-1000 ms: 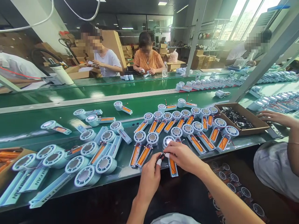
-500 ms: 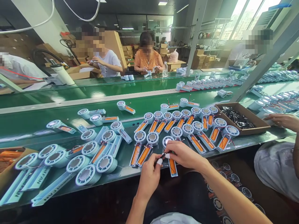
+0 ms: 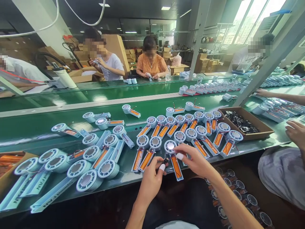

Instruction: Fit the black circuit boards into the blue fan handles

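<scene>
My left hand (image 3: 153, 173) pinches a small black circuit board (image 3: 165, 161) between its thumb and fingers, just above the bench edge. My right hand (image 3: 194, 159) is beside a light-blue handheld fan (image 3: 170, 146); its index finger and thumb are apart, and nothing shows between them. White covers sit on both thumbs. The fan lies with its round head away from me and its handle channel toward me, an orange battery cell (image 3: 175, 166) inside. Red wires run by the handle. Fingertips of my right hand overlap the fan's edge; whether they touch is unclear.
Many similar fans (image 3: 155, 142) lie around on the green bench. A cardboard box (image 3: 252, 135) of black parts stands at right, another box (image 3: 30, 156) with orange cells at left. A co-worker's hand (image 3: 295, 132) is at far right. A metal post (image 3: 259, 71) slants up behind.
My hands have moved apart; the right has let go of the black board, which stays in my left hand, now more visible. The fan's head has come into view. A co-worker's arm reaches in at right.
</scene>
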Tool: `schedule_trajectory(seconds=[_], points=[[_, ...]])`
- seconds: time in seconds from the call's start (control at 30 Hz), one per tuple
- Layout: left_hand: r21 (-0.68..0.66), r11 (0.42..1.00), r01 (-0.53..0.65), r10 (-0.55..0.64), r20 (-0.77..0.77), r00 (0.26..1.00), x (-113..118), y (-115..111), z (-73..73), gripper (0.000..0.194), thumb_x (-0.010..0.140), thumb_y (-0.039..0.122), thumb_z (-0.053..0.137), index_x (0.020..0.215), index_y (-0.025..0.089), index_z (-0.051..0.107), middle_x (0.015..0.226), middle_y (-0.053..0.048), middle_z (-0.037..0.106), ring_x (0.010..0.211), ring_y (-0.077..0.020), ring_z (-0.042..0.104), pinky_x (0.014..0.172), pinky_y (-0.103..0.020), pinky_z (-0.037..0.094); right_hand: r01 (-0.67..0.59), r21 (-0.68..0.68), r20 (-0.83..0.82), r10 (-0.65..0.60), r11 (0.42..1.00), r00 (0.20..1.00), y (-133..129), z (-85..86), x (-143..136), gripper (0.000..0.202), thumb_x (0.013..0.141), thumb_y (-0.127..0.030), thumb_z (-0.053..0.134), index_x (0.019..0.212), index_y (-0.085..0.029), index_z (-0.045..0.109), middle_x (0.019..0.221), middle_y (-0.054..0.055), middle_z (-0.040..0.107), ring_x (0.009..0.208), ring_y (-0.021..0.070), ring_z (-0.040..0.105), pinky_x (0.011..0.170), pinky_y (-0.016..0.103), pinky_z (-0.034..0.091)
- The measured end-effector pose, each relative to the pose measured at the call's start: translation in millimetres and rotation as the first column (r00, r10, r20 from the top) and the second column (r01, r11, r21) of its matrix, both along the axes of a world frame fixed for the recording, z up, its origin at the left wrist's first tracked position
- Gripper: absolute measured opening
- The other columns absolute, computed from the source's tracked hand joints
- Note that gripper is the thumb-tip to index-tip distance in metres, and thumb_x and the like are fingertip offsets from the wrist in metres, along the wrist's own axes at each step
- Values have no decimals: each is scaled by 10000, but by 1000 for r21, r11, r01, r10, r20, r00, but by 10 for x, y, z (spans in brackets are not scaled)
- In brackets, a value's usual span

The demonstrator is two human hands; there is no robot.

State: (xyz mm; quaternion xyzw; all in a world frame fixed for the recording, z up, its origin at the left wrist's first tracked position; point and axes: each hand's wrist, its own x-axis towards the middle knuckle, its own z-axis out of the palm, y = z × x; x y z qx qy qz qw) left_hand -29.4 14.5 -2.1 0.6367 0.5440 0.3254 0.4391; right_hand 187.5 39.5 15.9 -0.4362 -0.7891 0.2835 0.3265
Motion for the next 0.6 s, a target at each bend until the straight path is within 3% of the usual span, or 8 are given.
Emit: schedule_trajectory(seconds=[0.13,0.2,0.37,0.5,0.6], points=[[15,1000,12,-10,-101,995,5,-51,-9,511,917,186,402,1419,206,492,897,-42,788,671,-183,725,706,-310,559,63,-12,-2,-63,998,998,-223,-82,120,315,972,-126,453,1211,-244,620,1183,91,627,1076,222,607,925,368,498],[43,998,42,-34,-170,985,22,-55,-11,545,920,161,376,1448,228,493,889,-34,780,692,-188,725,733,-320,562,57,-40,-17,-58,998,998,-279,-115,70,349,938,-117,494,1216,-262,649,1201,88,627,1113,237,594,979,406,476],[139,983,119,-63,-356,933,61,-66,-10,556,928,101,336,1408,261,568,1173,-78,726,1045,-225,707,912,-344,542,128,-113,-173,-147,985,974,-183,-179,-145,197,942,-221,557,1006,-238,743,1072,83,689,999,233,640,935,400,511],[155,979,129,-27,-535,844,45,-115,2,647,882,16,321,1396,285,608,992,-110,691,833,-264,719,698,-338,545,165,-227,-281,-226,960,933,-92,-250,-209,204,964,-304,572,1009,-206,745,988,75,753,927,221,704,839,352,572],[168,975,144,-13,-605,796,31,-147,11,695,860,-18,325,1406,315,597,987,-112,671,812,-262,712,645,-309,510,149,-324,-342,-263,934,902,-69,-301,-242,278,943,-386,614,1090,-175,721,903,70,765,788,205,726,720,327,605]])
